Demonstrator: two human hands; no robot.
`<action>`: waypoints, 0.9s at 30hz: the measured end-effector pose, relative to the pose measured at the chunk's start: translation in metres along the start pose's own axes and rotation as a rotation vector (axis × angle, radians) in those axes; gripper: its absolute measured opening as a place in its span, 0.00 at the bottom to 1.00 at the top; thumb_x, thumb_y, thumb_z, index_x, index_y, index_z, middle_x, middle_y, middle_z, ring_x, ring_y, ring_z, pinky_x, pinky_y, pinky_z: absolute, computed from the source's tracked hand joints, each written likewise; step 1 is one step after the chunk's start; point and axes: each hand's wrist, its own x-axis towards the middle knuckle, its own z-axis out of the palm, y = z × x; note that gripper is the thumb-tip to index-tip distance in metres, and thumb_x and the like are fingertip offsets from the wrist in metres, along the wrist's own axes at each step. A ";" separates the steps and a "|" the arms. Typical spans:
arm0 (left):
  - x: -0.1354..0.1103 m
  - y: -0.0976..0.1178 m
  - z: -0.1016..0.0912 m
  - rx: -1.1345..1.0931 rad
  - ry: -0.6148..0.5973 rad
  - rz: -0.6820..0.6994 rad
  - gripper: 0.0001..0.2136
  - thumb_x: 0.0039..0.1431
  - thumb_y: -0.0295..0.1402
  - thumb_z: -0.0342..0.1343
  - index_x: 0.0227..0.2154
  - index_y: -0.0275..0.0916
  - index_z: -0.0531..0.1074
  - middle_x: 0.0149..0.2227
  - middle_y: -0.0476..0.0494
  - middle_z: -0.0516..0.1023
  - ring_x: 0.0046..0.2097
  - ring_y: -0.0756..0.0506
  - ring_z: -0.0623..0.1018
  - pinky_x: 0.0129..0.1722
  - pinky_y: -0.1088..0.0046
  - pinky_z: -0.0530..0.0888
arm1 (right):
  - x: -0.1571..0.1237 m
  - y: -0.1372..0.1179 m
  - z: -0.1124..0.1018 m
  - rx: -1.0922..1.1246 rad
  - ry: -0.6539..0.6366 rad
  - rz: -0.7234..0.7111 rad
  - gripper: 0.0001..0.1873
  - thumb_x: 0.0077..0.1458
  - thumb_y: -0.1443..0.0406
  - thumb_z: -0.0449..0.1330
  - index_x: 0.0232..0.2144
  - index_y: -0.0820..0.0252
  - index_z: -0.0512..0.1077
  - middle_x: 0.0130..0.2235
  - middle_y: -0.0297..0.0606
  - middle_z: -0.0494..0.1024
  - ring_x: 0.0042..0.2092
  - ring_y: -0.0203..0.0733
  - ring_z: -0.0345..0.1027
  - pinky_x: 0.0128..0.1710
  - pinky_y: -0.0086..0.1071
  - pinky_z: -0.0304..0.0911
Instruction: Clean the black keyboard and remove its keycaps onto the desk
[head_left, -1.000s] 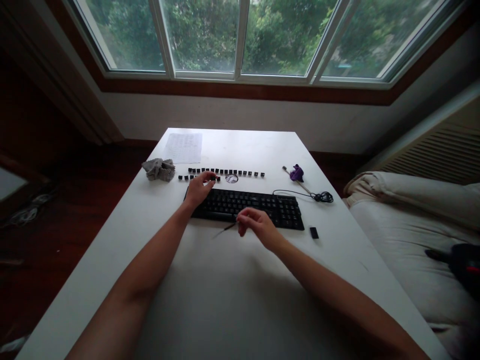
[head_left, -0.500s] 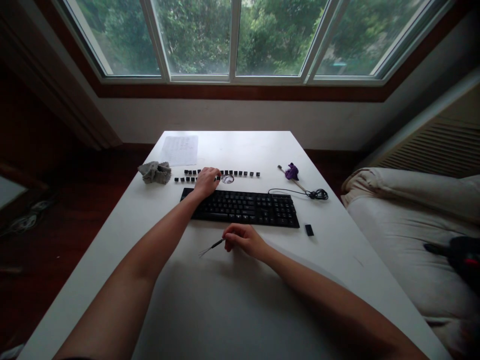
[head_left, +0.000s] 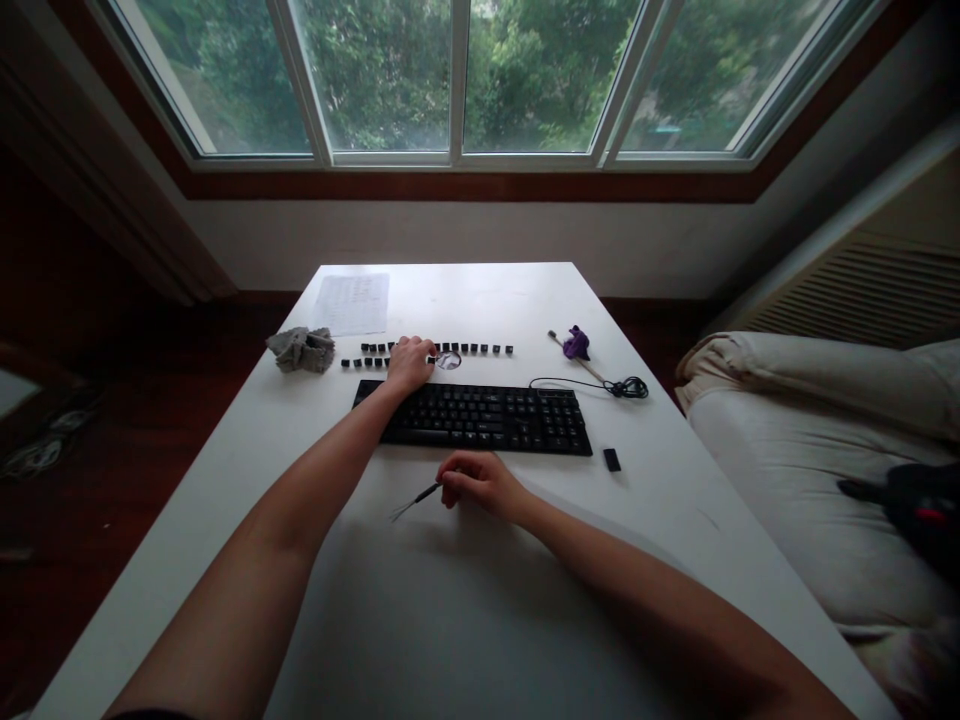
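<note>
While my left hand reaches past the far edge of the black keyboard, its fingers curl down onto the row of loose black keycaps laid out on the white worktop. The fingertips are hidden behind my knuckles, so I cannot tell whether they pinch a keycap or only rest on the row. The caps run in a line left and right of that hand, with a second, shorter line just nearer to me on the left. A small round disc lies just beside my fingers, between the caps and the keyboard.

My right hand sits on the worktop just in front of the keyboard's near edge, closed around a thin pair of tweezers. The tool slants out to the left of my fingers, its tip low over the worktop and pointing away from the keyboard.

A single black keycap lies alone off the keyboard's right end. The keyboard's cable loops into a small coil behind that end, and near it rests a brush with a purple head. A crumpled grey cloth sits left of the caps, with a sheet of paper behind it. To my right is a bed with pale bedding.
</note>
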 end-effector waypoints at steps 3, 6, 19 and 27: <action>0.000 -0.001 0.000 0.035 -0.003 -0.004 0.12 0.51 0.27 0.61 0.40 0.43 0.77 0.43 0.38 0.75 0.49 0.34 0.69 0.50 0.54 0.66 | 0.000 0.002 0.000 -0.004 -0.003 -0.006 0.19 0.57 0.51 0.65 0.38 0.61 0.75 0.29 0.37 0.80 0.31 0.39 0.75 0.35 0.33 0.70; -0.001 0.000 -0.002 0.055 -0.002 -0.005 0.12 0.51 0.29 0.62 0.40 0.43 0.77 0.44 0.38 0.75 0.49 0.34 0.69 0.50 0.55 0.67 | 0.000 0.002 0.000 -0.004 -0.002 -0.010 0.18 0.57 0.51 0.65 0.38 0.61 0.75 0.29 0.37 0.80 0.31 0.38 0.75 0.35 0.33 0.70; -0.036 0.024 -0.032 -0.076 0.101 0.077 0.07 0.61 0.32 0.56 0.41 0.42 0.77 0.44 0.41 0.77 0.49 0.38 0.72 0.55 0.57 0.67 | 0.001 -0.003 -0.005 0.067 0.111 -0.169 0.13 0.56 0.59 0.68 0.40 0.59 0.73 0.36 0.40 0.83 0.37 0.42 0.78 0.36 0.34 0.69; -0.089 0.040 -0.061 -0.495 -0.177 0.282 0.13 0.69 0.40 0.49 0.44 0.41 0.76 0.44 0.43 0.80 0.44 0.44 0.78 0.46 0.67 0.72 | 0.011 -0.039 -0.044 -0.015 0.564 -0.373 0.13 0.57 0.57 0.65 0.41 0.58 0.74 0.31 0.35 0.80 0.31 0.39 0.75 0.33 0.35 0.71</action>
